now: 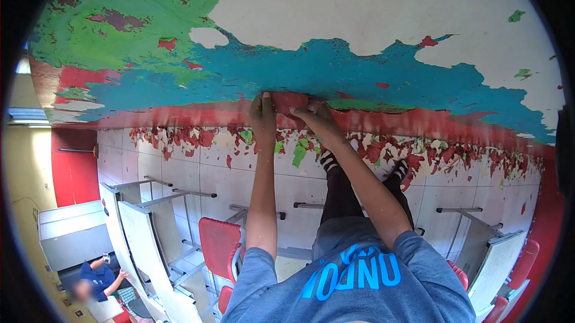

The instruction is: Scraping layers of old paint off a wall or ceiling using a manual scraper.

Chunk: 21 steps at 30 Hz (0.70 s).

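Note:
In front of me stands a wall with layers of flaking paint: blue, green and red patches over a pale surface. A red flap of loose paint bends outward from its lower part, between my hands. My left hand pinches the left end of this flap, thumb on its face and fingers out of sight behind. At the right end, my right hand also grips the flap, its thumb pointing left across the red face. To the right of my hands, a ragged paint edge stands slightly off the wall.
Red, green and pale paint chips litter the tiled floor along the wall's foot, around my feet. Behind me are tipped tables, red chairs and another table at right. A person sits at the far lower left.

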### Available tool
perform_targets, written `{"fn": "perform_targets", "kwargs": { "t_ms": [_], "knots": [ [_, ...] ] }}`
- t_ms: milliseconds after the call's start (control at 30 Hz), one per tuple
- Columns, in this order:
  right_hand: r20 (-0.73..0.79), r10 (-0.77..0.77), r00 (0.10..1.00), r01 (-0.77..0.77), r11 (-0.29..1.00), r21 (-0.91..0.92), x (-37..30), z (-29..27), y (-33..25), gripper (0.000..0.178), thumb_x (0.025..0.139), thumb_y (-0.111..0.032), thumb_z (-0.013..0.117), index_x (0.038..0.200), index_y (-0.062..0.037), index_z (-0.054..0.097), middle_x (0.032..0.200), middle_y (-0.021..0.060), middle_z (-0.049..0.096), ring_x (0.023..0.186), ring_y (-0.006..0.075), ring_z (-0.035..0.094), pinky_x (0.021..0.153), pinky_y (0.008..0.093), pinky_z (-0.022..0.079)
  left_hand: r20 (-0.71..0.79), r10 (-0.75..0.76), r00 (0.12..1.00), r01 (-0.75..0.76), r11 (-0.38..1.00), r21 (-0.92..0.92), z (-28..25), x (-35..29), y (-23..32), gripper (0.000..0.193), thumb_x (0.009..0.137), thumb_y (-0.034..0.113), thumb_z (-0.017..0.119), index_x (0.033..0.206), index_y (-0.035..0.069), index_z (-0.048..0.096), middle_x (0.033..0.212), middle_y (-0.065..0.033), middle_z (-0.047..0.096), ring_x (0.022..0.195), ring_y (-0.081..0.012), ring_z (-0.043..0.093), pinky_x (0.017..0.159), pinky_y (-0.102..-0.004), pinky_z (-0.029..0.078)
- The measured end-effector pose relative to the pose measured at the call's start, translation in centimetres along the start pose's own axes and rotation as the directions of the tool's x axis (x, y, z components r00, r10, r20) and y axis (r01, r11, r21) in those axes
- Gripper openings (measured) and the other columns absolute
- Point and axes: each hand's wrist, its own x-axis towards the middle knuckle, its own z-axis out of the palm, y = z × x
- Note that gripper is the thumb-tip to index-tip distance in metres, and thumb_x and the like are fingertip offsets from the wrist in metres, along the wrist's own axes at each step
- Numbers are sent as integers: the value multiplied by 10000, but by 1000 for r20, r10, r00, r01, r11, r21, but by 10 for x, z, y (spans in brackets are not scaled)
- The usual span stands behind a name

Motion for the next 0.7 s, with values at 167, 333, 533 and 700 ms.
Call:
{"fn": "perform_targets", "kwargs": {
  "t_ms": [167, 333, 533, 700],
  "knots": [
    [-83, 20, 996, -17, 999, 41, 15, 9, 7, 343, 792, -348, 545, 668, -28, 554, 562, -5, 425, 500, 91, 445, 452, 262, 402, -42, -68, 997, 62, 990, -125, 7, -16, -19, 300, 869, 242, 454, 627, 63, 452, 515, 35, 378, 470, -38, 317, 420, -218, 249],
    [-30, -574, 819, 520, 762, -386, 15, -10, 28, 349, 792, -315, 538, 682, 16, 548, 576, 92, 501, 534, 176, 482, 550, 325, 391, 33, -348, 937, 327, 838, -437, 38, -67, -48, 262, 868, 239, 452, 675, 66, 492, 527, 32, 413, 462, -50, 360, 420, -210, 274],
    [19, -300, 954, 248, 752, -610, -2, -47, 50, 299, 767, -277, 556, 677, 5, 601, 643, 177, 564, 632, 317, 546, 595, 381, 417, 254, -533, 807, 588, 766, -260, 25, -80, -65, 145, 834, 226, 472, 826, 84, 501, 705, -6, 488, 575, -79, 453, 515, -220, 357],
    [40, -331, 943, 285, 739, -610, -10, -40, 66, 335, 762, -300, 562, 651, 16, 576, 588, 162, 529, 559, 294, 519, 545, 382, 393, 98, -529, 843, 527, 775, -350, 32, -50, -58, 325, 830, 374, 473, 961, 77, 492, 841, -16, 519, 660, -100, 470, 586, -257, 379]
  ]
}}
